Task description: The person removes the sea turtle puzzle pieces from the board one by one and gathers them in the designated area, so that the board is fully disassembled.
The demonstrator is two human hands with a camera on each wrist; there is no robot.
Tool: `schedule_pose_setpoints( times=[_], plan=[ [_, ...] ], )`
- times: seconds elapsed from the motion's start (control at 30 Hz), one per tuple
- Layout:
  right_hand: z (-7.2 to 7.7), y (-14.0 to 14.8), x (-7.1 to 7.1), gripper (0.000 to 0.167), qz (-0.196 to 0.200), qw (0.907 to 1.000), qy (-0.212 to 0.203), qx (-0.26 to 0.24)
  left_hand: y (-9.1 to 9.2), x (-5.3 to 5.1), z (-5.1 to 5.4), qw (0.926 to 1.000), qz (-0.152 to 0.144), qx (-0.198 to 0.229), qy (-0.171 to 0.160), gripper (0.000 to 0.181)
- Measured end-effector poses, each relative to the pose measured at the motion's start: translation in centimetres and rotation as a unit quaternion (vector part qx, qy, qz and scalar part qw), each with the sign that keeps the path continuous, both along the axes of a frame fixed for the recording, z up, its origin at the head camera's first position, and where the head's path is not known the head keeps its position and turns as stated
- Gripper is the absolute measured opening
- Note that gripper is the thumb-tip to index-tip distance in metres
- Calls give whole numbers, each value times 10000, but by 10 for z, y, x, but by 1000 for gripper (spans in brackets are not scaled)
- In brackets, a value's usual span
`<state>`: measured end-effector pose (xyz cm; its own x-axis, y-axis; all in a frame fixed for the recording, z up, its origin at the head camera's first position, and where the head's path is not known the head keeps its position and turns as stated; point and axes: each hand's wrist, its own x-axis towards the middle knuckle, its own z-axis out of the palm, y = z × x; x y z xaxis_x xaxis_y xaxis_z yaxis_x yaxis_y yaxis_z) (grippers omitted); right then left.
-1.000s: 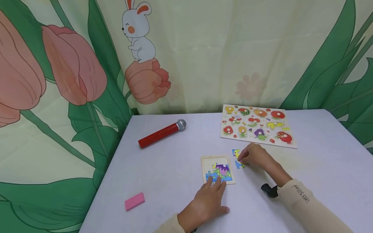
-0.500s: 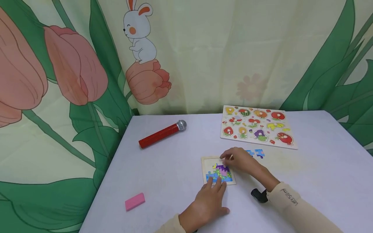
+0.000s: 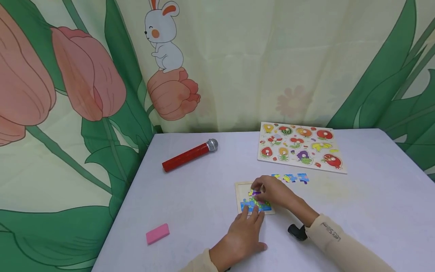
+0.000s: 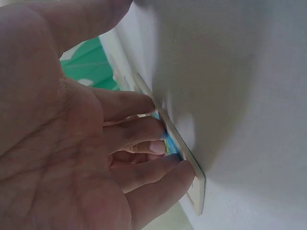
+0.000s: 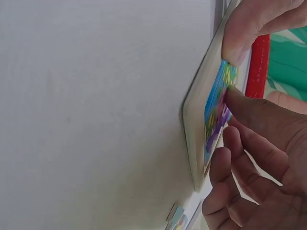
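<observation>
A small wooden-framed jigsaw puzzle [image 3: 238, 196] lies on the table, partly filled with blue, green and purple pieces. My left hand [image 3: 242, 235] rests its extended fingertips on the near edge of its frame, thumb spread away. In the left wrist view, the fingers [image 4: 144, 136] touch the frame's rim. Over the upper right of the puzzle, my right hand [image 3: 276, 192] has its thumb and forefinger bent together as if round a puzzle piece, largely hidden. The right wrist view shows its thumb [image 5: 249, 108] against the puzzle's picture. Several loose puzzle pieces [image 3: 303, 177] lie just beyond the right hand.
At the back right lies a fruit peg board [image 3: 292, 151]. A red microphone [image 3: 187, 156] lies at the back left, and a pink block [image 3: 158, 234] is at the front left. A printed curtain [image 3: 238, 75] hangs behind the white table [image 3: 197, 211].
My right hand has moved left from the loose pieces to the puzzle, and one loose piece is gone from its spot. The left hand stays at the frame's near edge.
</observation>
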<state>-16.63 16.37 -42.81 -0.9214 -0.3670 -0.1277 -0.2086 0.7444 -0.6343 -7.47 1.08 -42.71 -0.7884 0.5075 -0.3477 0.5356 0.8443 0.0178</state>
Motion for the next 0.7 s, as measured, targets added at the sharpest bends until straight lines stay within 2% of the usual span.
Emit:
schedule_pose_setpoints(
  times=[0.13,0.43,0.53,0.7],
  plan=[
    [0,0,2,23,-150,9999,0,-67,0,-1,0,9999,-25,-58,-84,89],
    [-4,1,5,24,-294,9989,161,-332,-1,-1,1,9999,-126,-88,13,90],
    [-3,-2,8,24,-411,9989,140,-198,-1,-1,0,9998,-155,-92,29,90],
    [0,-7,13,26,-507,9975,423,251,0,-1,1,9998,-163,-104,-22,90]
  ],
)
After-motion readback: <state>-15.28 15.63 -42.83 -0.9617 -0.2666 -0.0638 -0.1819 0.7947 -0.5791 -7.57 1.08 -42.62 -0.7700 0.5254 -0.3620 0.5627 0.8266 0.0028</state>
